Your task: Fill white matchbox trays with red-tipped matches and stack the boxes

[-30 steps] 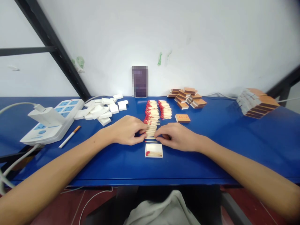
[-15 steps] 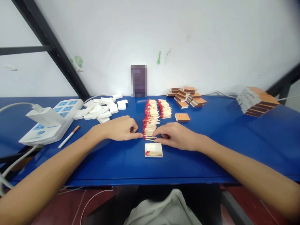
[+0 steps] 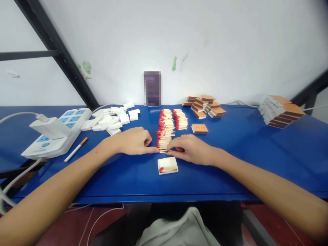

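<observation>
Red-headed matches [image 3: 166, 131] lie in a long stacked row on the blue table. At the row's near end, my right hand [image 3: 191, 148] pinches the pale end of a match [image 3: 163, 152] between thumb and forefinger. My left hand [image 3: 135, 140] is closed, fingers curled, with its thumb stretched out against the red heads from the left. Just below the hands sits a white matchbox tray [image 3: 167, 162], open side up, with a few matches along its near side. A shorter row of matches [image 3: 180, 119] lies behind on the right.
White empty-looking trays [image 3: 106, 119] are heaped at the left, near a cigarette [image 3: 76, 149] and a power strip [image 3: 55, 145]. Orange matchboxes [image 3: 205, 104] are piled behind right, with a single matchbox [image 3: 200, 128] in front. A block of matchboxes [image 3: 282, 111] stands far right.
My left thumb has moved right onto the match heads. My right fingers have closed in on the match's pale end. The white tray has turned slightly.
</observation>
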A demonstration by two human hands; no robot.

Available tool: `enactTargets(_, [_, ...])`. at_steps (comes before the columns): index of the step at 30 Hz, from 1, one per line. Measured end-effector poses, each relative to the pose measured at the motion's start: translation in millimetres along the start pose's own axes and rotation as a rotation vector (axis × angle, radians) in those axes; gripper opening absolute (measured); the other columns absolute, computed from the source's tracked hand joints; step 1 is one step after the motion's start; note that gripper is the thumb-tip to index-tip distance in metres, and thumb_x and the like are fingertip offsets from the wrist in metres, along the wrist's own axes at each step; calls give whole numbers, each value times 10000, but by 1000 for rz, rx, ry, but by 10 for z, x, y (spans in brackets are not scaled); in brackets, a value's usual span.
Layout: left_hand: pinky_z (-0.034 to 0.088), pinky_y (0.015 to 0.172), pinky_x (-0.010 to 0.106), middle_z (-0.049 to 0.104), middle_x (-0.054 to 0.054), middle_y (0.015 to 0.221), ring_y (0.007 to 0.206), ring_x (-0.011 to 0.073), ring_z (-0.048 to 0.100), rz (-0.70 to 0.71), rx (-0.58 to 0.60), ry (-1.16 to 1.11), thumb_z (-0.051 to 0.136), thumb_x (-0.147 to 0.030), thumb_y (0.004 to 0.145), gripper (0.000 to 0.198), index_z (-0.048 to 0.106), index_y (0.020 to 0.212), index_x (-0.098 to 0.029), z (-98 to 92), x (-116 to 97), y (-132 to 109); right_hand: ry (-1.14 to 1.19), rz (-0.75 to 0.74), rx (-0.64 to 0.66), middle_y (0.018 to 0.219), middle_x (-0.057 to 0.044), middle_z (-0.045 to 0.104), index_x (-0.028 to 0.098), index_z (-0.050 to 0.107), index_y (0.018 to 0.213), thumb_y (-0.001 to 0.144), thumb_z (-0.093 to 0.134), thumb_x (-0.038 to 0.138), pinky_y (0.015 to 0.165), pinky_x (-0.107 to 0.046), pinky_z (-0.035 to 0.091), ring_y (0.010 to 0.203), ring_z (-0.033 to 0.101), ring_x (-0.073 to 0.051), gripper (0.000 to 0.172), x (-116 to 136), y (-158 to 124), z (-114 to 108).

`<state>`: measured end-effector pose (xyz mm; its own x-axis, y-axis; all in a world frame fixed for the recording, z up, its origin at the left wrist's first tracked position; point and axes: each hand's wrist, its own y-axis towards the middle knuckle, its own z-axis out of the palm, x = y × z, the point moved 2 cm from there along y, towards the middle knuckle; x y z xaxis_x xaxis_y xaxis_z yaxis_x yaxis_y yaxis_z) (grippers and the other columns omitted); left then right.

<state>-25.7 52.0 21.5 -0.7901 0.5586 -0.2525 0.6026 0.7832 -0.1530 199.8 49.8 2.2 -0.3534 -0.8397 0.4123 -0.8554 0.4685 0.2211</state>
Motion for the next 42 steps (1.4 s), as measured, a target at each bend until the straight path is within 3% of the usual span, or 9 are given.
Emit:
enactTargets(15, [252, 529, 295, 519, -6, 507, 465, 105, 373, -15, -12, 1, 520, -620, 900, 571, 471, 542, -178, -11, -23, 6, 17, -43, 30, 882, -19, 754, 183, 724, 968, 960, 590, 218, 687, -254, 419, 725, 638, -134, 139, 25, -11, -11])
enactTargets(35, [252, 513, 294, 520, -6, 498, 456, 106, 386, -5, -16, -6, 538, -720, 850, 626, 486, 541, -179, -12, -34, -9, 41, -28, 33, 858, -15, 736, 189, 721, 943, 950, 579, 228, 660, -256, 407, 696, 599, -127, 147, 16, -39, -8])
enactTargets(42, [242, 521, 302, 491, -8, 489, 440, 104, 353, 39, -41, -38, 495, -624, 919, 590, 468, 532, -179, -8, -33, -3, 29, 1, 24, 859, -30, 729, 191, 717, 1032, 981, 540, 280, 653, -256, 403, 698, 601, -136, 205, 24, -31, -36])
